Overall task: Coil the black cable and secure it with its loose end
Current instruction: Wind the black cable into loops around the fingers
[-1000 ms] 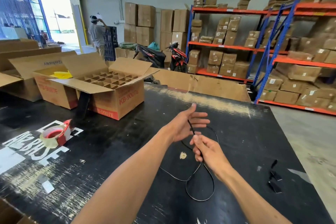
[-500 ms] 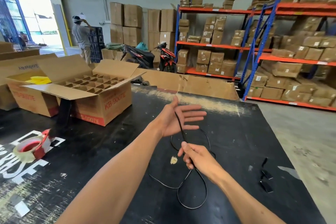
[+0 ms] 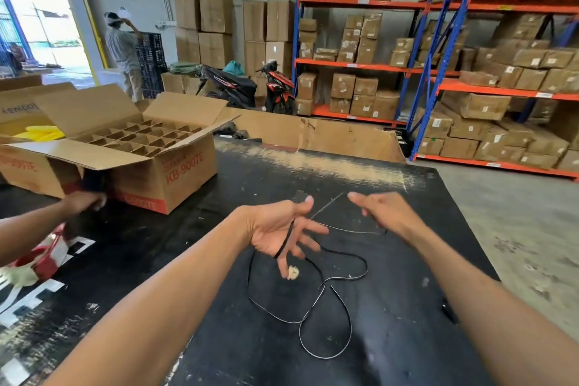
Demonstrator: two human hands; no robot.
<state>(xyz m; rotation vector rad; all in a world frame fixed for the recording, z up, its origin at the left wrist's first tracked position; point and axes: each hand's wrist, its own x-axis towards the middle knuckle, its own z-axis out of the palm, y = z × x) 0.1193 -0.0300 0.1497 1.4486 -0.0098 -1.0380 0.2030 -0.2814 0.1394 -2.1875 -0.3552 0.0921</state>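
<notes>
Head view: left hand (image 3: 275, 233) palm-up over black table (image 3: 391, 338), fingers spread, cable (image 3: 316, 298) running across palm, not clamped. Right hand (image 3: 380, 213) apart to right, blurred, strand leading toward it; grip cannot tell. Rest of cable lay in loose loops on table below hands. Divider box (image 3: 163, 163) far left.
</notes>
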